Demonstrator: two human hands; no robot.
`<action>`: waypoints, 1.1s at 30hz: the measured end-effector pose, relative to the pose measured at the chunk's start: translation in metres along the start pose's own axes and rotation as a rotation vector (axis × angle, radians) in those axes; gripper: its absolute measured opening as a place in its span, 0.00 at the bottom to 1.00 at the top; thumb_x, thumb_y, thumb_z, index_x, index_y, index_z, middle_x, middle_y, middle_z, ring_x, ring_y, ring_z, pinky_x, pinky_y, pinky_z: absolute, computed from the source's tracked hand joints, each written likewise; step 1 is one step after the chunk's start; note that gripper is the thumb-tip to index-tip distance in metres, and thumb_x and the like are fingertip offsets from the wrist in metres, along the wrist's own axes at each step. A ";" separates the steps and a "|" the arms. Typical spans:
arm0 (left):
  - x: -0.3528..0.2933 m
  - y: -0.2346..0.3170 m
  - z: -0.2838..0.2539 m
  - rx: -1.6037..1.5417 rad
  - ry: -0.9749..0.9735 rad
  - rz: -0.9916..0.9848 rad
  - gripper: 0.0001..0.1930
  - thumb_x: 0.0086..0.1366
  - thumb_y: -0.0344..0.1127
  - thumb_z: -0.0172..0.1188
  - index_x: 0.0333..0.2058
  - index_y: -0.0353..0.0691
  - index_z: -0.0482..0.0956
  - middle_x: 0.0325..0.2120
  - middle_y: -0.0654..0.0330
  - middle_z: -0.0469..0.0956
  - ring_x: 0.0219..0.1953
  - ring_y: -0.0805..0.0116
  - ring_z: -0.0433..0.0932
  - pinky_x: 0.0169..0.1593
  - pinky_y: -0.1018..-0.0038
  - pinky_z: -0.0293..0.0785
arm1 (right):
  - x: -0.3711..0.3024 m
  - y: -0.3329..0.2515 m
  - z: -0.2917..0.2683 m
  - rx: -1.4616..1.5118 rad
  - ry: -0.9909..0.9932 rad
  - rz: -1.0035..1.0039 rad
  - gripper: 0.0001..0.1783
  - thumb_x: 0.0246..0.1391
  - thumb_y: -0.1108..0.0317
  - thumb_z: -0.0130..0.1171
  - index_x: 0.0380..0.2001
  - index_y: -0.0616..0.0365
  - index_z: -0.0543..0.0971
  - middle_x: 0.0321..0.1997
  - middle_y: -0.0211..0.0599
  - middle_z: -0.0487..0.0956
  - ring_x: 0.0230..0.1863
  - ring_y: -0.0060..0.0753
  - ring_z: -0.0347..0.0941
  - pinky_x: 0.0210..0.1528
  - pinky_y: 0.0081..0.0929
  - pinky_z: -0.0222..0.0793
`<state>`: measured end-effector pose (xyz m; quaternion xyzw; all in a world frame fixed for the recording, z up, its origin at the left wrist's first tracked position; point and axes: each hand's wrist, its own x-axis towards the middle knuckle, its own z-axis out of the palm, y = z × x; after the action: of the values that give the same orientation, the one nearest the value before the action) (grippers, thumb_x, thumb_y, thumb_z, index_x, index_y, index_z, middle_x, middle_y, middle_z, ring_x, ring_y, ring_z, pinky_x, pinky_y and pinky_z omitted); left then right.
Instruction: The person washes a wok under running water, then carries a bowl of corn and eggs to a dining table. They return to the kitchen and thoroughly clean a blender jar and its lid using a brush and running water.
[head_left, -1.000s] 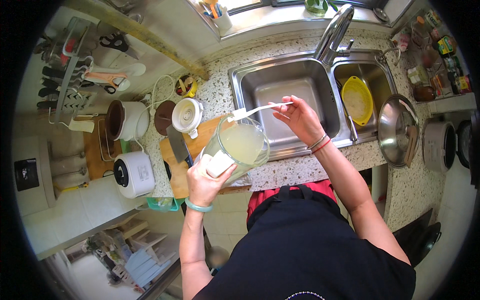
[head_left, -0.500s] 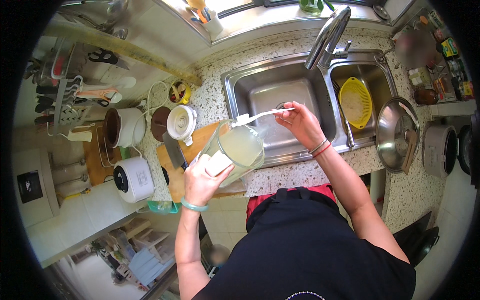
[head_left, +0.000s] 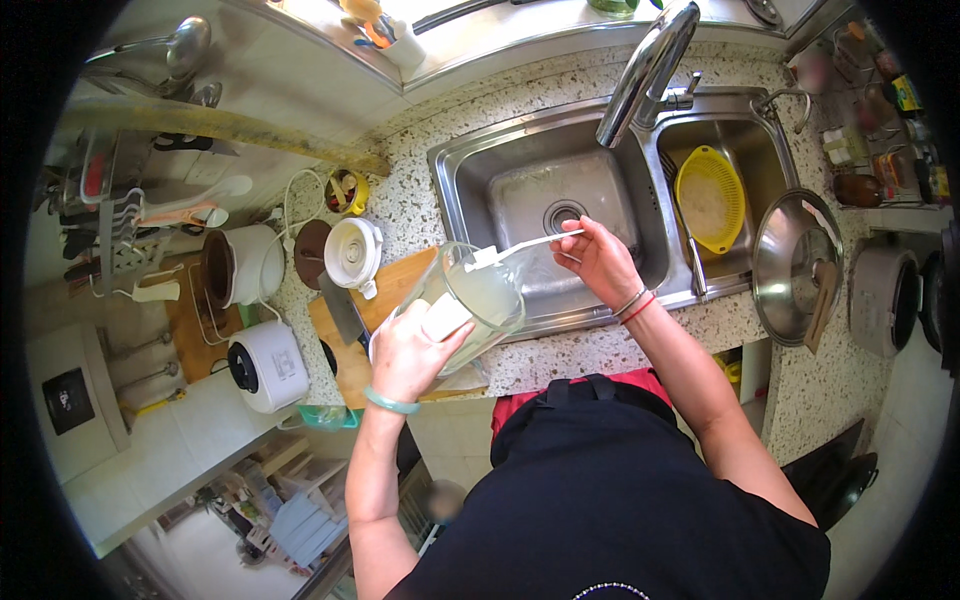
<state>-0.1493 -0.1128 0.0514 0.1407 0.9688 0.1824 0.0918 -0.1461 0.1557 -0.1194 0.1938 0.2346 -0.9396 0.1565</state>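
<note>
My left hand (head_left: pixel 405 350) is closed round the white handle of a clear blender jug (head_left: pixel 492 305), held tilted over the front edge of the sink. The jug's walls look cloudy, and I cannot tell whether liquid is inside. Between the thumb and fingers of my right hand (head_left: pixel 602 265) is the thin handle of a small white brush (head_left: pixel 532 243). Its bristle head lies at the jug's open rim, over the mouth. Behind the jug is the left bowl of a steel sink (head_left: pixel 510 195), its drain visible.
A cutting board (head_left: pixel 345 375) with a cleaver (head_left: pixel 343 312) lies left of the jug, near a white round lid (head_left: pixel 353 252). The tap (head_left: pixel 650 75) arches over the sink. A yellow colander (head_left: pixel 712 200) sits in the right bowl, with a steel pan lid (head_left: pixel 795 265) beside it.
The brush and my right hand have shifted slightly left and down, with the bristle head staying at the jug's rim. The whole view has turned a little. Both grips are unchanged.
</note>
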 end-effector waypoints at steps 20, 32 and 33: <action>0.046 0.021 0.017 0.133 -0.340 -0.168 0.24 0.51 0.51 0.70 0.29 0.32 0.78 0.26 0.42 0.80 0.33 0.46 0.81 0.38 0.60 0.77 | 0.000 0.006 -0.029 0.030 0.214 0.063 0.20 0.66 0.52 0.46 0.43 0.59 0.75 0.29 0.31 0.78 0.38 0.28 0.75 0.45 0.30 0.68; 0.063 0.027 0.022 0.099 -0.425 -0.208 0.24 0.51 0.51 0.69 0.31 0.31 0.79 0.29 0.40 0.80 0.37 0.42 0.80 0.42 0.57 0.76 | 0.004 0.005 -0.037 0.037 0.317 0.101 0.19 0.64 0.51 0.50 0.37 0.58 0.75 0.21 0.26 0.73 0.30 0.28 0.73 0.37 0.29 0.70; 0.061 0.024 0.021 0.087 -0.419 -0.202 0.24 0.51 0.51 0.69 0.30 0.31 0.79 0.29 0.40 0.80 0.37 0.43 0.81 0.42 0.57 0.76 | 0.003 0.004 -0.038 0.054 0.328 0.107 0.18 0.64 0.51 0.50 0.35 0.56 0.75 0.20 0.25 0.71 0.29 0.27 0.72 0.36 0.29 0.69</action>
<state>-0.1965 -0.0653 0.0337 0.0814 0.9447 0.0973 0.3024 -0.1363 0.1704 -0.1537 0.3610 0.2212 -0.8917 0.1604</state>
